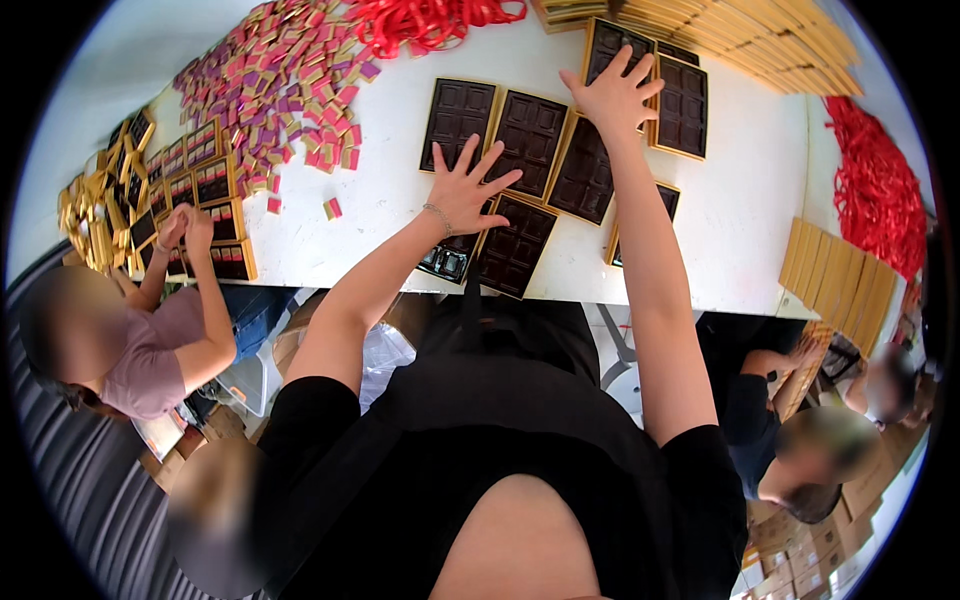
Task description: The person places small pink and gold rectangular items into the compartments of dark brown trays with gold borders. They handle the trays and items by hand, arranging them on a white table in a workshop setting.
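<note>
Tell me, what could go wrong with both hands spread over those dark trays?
The left hand presses on a dark tray that appears to overhang the white table's near edge, so it could tip off. The right hand stretches far to a back tray; the forearm might drag the closely packed trays between out of line.

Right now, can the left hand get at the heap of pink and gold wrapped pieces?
Probably yes: the left hand rests on a dark tray, and only bare white table separates it from the heap.
</note>
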Motion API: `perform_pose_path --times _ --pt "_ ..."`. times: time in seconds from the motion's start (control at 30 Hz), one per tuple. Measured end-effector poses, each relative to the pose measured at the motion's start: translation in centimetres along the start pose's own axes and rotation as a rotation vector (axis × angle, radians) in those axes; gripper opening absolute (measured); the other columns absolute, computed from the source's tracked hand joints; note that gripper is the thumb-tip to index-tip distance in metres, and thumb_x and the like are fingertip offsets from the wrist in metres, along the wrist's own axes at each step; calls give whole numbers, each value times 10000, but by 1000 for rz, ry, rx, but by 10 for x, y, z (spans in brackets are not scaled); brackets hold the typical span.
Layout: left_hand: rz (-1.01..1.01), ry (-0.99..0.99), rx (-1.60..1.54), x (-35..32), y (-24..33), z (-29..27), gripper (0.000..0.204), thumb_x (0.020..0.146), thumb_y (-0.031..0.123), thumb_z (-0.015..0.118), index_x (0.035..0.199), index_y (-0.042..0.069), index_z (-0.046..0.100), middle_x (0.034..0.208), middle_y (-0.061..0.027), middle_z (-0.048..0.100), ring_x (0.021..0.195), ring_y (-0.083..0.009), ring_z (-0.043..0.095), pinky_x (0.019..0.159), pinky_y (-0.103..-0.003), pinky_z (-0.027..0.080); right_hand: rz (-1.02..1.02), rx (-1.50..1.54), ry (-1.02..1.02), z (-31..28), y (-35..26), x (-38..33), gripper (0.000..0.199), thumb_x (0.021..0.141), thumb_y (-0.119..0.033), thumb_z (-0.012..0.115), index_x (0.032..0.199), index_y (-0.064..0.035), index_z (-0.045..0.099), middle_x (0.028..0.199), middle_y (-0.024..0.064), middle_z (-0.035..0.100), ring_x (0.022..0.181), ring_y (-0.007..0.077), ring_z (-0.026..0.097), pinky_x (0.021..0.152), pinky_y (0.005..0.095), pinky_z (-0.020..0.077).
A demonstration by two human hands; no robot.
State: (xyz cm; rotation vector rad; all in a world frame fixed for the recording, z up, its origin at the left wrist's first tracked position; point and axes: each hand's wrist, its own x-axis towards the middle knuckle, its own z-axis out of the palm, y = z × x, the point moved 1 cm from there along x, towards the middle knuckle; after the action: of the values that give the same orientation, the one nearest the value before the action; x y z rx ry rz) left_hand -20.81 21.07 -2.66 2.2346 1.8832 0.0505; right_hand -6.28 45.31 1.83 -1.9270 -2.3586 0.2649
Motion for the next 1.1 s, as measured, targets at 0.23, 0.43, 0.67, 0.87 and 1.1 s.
perform_pose_path --times 0.23,0.43,0.67,0.87,1.1 --pt "-195 46 -10 -36 -10 3 775 737 655 657 1437 436 406 1605 -43 197 1462 -380 153 988 -810 140 -139 193 177 -18 -2 -59 998 660 -421 770 1479 -92 305 1505 236 242 1345 447 280 966 623 355" --pt "-522 68 32 -62 -34 0 733 781 629 619 1446 398 412 1610 -66 184 1462 -394 152 995 -793 175 -170 320 -120 14 -60 -117 996 655 -466 774 1454 -56 340 1491 232 246 1326 443 303 965 593 369" --pt "-548 38 81 -78 -45 3 716 811 633 568 1461 389 392 1611 -92 174 1465 -399 142 1008 -786 155 -235 79 -43 66 -117 -97 873 792 -498 675 1441 -11 354 1527 227 222 1307 473 312 910 616 380" --pt "-534 11 73 -70 -60 2 718 824 656 537 1473 402 363 1618 -78 158 1473 -387 115 1024 -783 117 -365 121 -112 71 -84 -121 789 868 -469 628 1461 -27 351 1566 234 177 1419 482 197 1036 692 264" --pt "-543 -3 51 -62 -60 -1 770 799 592 618 1488 376 350 1624 -87 130 1477 -399 97 1034 -770 107 128 -19 270 23 49 -49 918 848 -584 595 1514 -49 260 1576 227 188 1449 448 160 1038 740 190"
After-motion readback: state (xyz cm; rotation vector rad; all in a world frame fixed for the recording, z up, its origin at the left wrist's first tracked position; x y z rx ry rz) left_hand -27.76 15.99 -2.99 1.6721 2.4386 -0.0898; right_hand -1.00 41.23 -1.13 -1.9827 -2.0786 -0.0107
